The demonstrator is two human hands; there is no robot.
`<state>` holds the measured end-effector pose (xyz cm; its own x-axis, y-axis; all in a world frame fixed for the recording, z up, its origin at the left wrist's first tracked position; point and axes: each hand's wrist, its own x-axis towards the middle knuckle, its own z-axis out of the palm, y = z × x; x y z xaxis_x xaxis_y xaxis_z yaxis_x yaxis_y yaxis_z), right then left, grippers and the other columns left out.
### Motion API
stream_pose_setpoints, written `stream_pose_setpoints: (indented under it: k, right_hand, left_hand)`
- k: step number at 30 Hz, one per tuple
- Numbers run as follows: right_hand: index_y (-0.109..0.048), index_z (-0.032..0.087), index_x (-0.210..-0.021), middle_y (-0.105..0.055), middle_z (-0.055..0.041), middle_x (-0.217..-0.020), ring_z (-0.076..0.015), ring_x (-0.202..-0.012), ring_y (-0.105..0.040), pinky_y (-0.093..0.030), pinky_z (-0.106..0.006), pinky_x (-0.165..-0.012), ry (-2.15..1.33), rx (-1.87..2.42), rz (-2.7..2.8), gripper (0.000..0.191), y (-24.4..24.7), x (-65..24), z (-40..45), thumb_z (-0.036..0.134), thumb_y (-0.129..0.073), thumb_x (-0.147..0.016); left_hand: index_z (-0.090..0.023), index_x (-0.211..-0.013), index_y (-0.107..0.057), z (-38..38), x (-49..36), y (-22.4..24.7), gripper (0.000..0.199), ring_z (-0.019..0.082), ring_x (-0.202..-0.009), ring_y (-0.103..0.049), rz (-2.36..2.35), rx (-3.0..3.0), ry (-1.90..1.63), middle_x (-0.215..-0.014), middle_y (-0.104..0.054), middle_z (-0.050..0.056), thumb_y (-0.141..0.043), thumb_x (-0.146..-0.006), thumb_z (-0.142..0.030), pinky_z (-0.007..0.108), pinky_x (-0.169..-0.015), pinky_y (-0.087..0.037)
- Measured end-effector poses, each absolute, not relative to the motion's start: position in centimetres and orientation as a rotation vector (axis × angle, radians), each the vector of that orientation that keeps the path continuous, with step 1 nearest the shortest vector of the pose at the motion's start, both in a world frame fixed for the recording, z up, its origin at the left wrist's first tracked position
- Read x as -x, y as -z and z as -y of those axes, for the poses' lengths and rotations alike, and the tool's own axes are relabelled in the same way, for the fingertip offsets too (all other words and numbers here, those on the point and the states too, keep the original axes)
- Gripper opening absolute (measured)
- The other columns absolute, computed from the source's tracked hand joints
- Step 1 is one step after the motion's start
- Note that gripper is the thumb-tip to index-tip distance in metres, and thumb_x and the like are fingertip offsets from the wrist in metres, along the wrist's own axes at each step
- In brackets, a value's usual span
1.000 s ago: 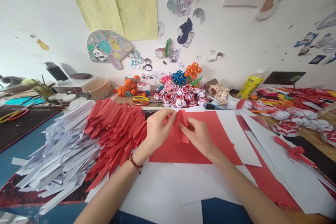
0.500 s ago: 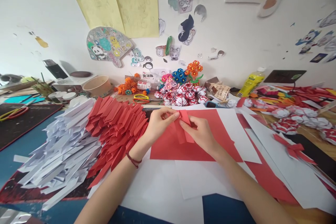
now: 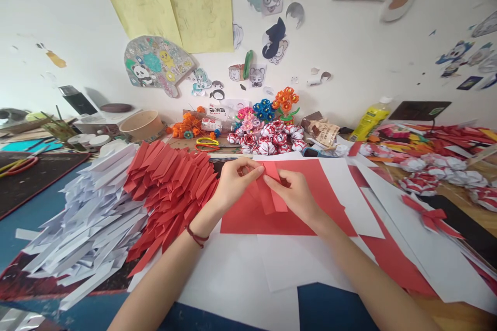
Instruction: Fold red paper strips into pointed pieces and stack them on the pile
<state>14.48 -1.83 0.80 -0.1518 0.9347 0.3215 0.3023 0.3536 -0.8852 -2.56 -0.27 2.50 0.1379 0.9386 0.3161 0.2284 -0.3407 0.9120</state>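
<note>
Two bare hands, head view: left hand [image 3: 240,178] and right hand [image 3: 291,189], both pinching one folded red strip [image 3: 274,191] at its upper part, above a red sheet [image 3: 326,201]. Left of the left hand: one heap of red folded strips [image 3: 171,191], then one of white folded strips [image 3: 89,217]. Beyond both hands: red-and-white paper flowers [image 3: 267,139] on the counter [image 3: 229,155].

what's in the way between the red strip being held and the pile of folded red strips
The left hand and its wrist, between the red strip and the pile. Nothing else visible stands higher there.
</note>
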Motion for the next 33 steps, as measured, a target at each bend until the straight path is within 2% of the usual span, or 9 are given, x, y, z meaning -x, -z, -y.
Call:
stream_pose_setpoints:
  k: [12, 23, 27, 33]
  right_hand:
    - [-0.026, 0.02, -0.054, -0.021, 0.0046, -0.058, -0.0088, -0.054, -0.021, -0.015, -0.026, -0.049, -0.924, 1.075, 1.619, 0.053, -0.54, -14.74, 1.71, 0.049, -0.06, -0.083]
    - [-0.039, 0.018, -0.055, -0.028, 0.0035, -0.059, -0.0089, -0.056, -0.025, -0.018, -0.026, -0.05, -1.012, 1.035, 1.652, 0.044, -0.61, -14.71, 1.77, 0.043, -0.06, -0.084]
    - [-0.034, 0.019, -0.054, -0.025, 0.0041, -0.058, -0.0088, -0.055, -0.024, -0.017, -0.026, -0.05, -0.974, 1.062, 1.621, 0.047, -0.59, -14.77, 1.64, 0.045, -0.062, -0.082]
    - [-0.032, 0.019, -0.054, -0.024, 0.0051, -0.058, -0.0086, -0.055, -0.023, -0.016, -0.025, -0.049, -0.96, 1.089, 1.604, 0.049, -0.33, -14.88, 1.45, 0.047, -0.063, -0.081]
  left_hand:
    - [-0.016, -0.08, -0.069, 0.23, 2.69, -2.83, 0.023, 0.013, -0.067, -0.056, -1.138, -1.777, -1.199, -0.077, -0.066, 0.004, -0.064, -0.081, -0.039, 0.024, -0.061, -0.043]
    - [-0.017, -0.079, -0.061, 0.2, 2.58, -2.3, 0.02, 0.011, -0.067, -0.051, -1.091, -1.875, -1.23, -0.074, -0.058, 0.0, -0.056, -0.087, -0.034, 0.022, -0.062, -0.041]
    - [-0.017, -0.083, -0.058, 0.25, 2.61, -2.36, 0.022, 0.01, -0.063, -0.049, -1.082, -2.008, -1.126, -0.076, -0.058, 0.0, -0.049, -0.091, -0.036, 0.021, -0.058, -0.037]
    - [-0.018, -0.079, -0.051, 0.54, 2.58, -2.0, 0.025, 0.011, -0.064, -0.047, -1.279, -2.236, -1.003, -0.072, -0.057, -0.002, -0.042, -0.095, -0.035, 0.023, -0.06, -0.033]
